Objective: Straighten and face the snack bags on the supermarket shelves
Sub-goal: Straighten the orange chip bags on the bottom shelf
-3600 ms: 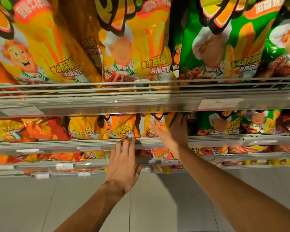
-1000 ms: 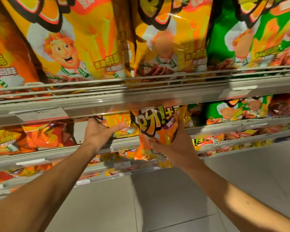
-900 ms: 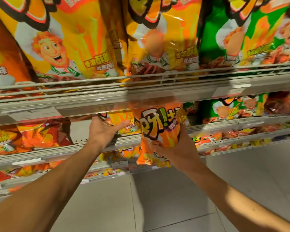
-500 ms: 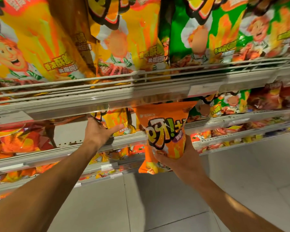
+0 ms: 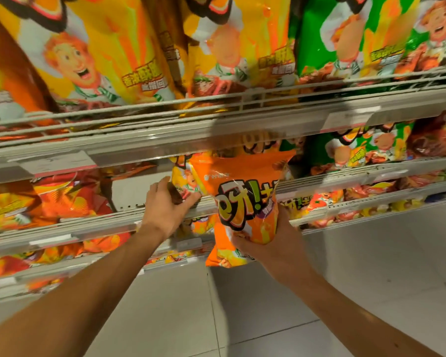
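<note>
My right hand (image 5: 271,246) grips an orange snack bag (image 5: 245,202) around its lower half and holds it upright in front of the second shelf (image 5: 101,222), its printed face toward me. My left hand (image 5: 165,204) reaches over that shelf's wire rail, with fingers and thumb curled round a yellow snack bag (image 5: 187,180) that stands just left of the orange one. A gap with bare back panel (image 5: 131,191) shows to the left of the yellow bag.
Large yellow bags (image 5: 93,55) and green bags (image 5: 371,42) fill the top shelf behind a wire rail (image 5: 242,104). Red-orange bags (image 5: 62,199) lie left on the second shelf, green ones (image 5: 358,148) right. Lower shelves (image 5: 371,210) and a pale tiled floor (image 5: 242,318) sit below.
My right hand has pulled the orange bag out from under the top shelf and lowered it in front of the rail. My left hand has closed on the yellow bag.
</note>
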Demonstrator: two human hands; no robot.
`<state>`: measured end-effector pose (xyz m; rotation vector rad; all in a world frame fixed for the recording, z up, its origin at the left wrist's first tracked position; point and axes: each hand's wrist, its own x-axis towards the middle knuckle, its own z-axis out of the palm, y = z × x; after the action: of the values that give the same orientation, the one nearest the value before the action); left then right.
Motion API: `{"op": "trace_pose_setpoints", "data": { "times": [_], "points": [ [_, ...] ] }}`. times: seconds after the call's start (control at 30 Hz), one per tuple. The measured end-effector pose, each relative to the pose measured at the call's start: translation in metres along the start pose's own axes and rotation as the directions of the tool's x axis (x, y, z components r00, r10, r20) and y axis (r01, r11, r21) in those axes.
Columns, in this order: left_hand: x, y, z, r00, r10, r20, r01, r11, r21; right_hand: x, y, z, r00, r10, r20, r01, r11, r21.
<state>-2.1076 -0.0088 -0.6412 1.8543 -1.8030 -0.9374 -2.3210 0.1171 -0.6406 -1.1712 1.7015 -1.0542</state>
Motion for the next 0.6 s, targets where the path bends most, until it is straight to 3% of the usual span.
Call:
{"op": "trace_pose_setpoints", "data": {
  "times": [0.13,0.2,0.3,0.43,0.6],
  "points": [
    [-0.043,-0.048,-0.025,0.962,0.255,-0.101,-0.222,0.94,0.259,-0.007,-0.015,0.043,0.999,-0.017,0.048,0.016,1.0,0.005],
    [-0.058,-0.075,-0.041,0.932,0.334,-0.142,-0.265,0.893,0.364,-0.007,-0.023,0.068,0.998,-0.01,0.058,0.011,1.0,-0.025],
    [-0.068,-0.11,-0.07,0.943,0.29,-0.164,-0.184,0.864,0.469,-0.005,-0.039,0.106,0.999,-0.01,0.038,0.012,0.998,-0.067],
    [-0.067,-0.148,-0.108,0.971,0.216,-0.098,-0.114,0.788,0.605,0.003,-0.065,0.151,0.999,-0.027,0.029,0.03,0.994,-0.109],
    [-0.062,-0.168,-0.123,0.981,0.194,-0.009,-0.135,0.712,0.689,0.033,-0.093,0.18,0.997,0.025,0.074,-0.013,0.988,-0.152]
  ]
}}
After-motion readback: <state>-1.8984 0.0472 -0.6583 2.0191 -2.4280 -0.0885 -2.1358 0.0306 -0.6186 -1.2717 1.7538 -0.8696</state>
